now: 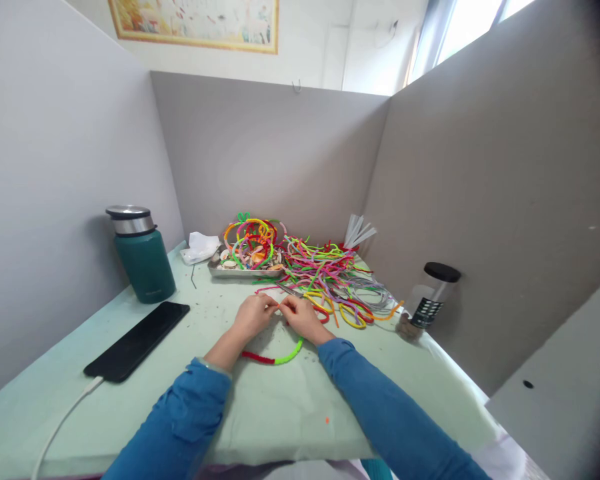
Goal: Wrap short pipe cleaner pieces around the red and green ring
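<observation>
L hand [255, 315] + R hand [301, 316]: pinched shut, hold unclear | red/green strip [275, 361]: axis L-R, bowed twd wearer

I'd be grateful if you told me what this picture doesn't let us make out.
All in the head view:
- What the left hand and right hand pinch: too small, covered by fingers.
- Where the red-and-green fuzzy strip ends: hidden by the left wrist and right hand.
- The white cable's far end: cut off by the bottom edge.
- The label's wording on the black-lidded jar: too small.
</observation>
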The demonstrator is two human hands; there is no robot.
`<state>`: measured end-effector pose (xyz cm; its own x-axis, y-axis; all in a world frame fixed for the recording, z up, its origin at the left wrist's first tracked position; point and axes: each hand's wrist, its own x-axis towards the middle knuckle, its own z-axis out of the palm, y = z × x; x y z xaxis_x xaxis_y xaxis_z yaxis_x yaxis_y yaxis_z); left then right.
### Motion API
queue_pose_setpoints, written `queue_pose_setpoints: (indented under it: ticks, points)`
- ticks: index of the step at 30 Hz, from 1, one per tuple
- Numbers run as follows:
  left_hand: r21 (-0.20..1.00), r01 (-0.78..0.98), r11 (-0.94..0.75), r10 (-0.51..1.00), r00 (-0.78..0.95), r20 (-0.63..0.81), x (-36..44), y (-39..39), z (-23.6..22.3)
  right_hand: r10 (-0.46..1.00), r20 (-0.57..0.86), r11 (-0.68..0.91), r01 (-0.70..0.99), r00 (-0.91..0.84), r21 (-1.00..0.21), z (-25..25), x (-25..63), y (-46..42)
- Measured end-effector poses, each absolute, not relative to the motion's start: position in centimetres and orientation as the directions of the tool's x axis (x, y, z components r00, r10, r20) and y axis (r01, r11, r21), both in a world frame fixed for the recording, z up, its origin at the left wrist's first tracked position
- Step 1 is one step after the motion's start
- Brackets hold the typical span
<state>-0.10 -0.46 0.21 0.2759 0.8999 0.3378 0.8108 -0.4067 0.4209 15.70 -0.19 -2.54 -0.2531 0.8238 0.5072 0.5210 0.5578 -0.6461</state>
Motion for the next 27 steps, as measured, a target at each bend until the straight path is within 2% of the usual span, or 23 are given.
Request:
queue_pose_setpoints:
  ticks: [12,19,27]
  points:
    - [0.417,0.803,-0.425,0.894,0.302,0.33,-0.05,-0.49,0.14,0.82,0.514,0.566,0.491,-0.251,-0.662,-2.33,15.75,-0.38]
    - [0.364,0.822,-0.437,0.883,0.316,0.347,-0.07,-0.28,-0.19,0.817,0.521,0.57,0.476,-0.245,-0.67,-2.28,15.75,-0.39]
    - [0.443,0.786,-0.432,0.897,0.321,0.304,-0.18,-0.02,-0.48,0.815,0.522,0.574,0.464,-0.251,-0.674,-2.18,15.75,-0.44]
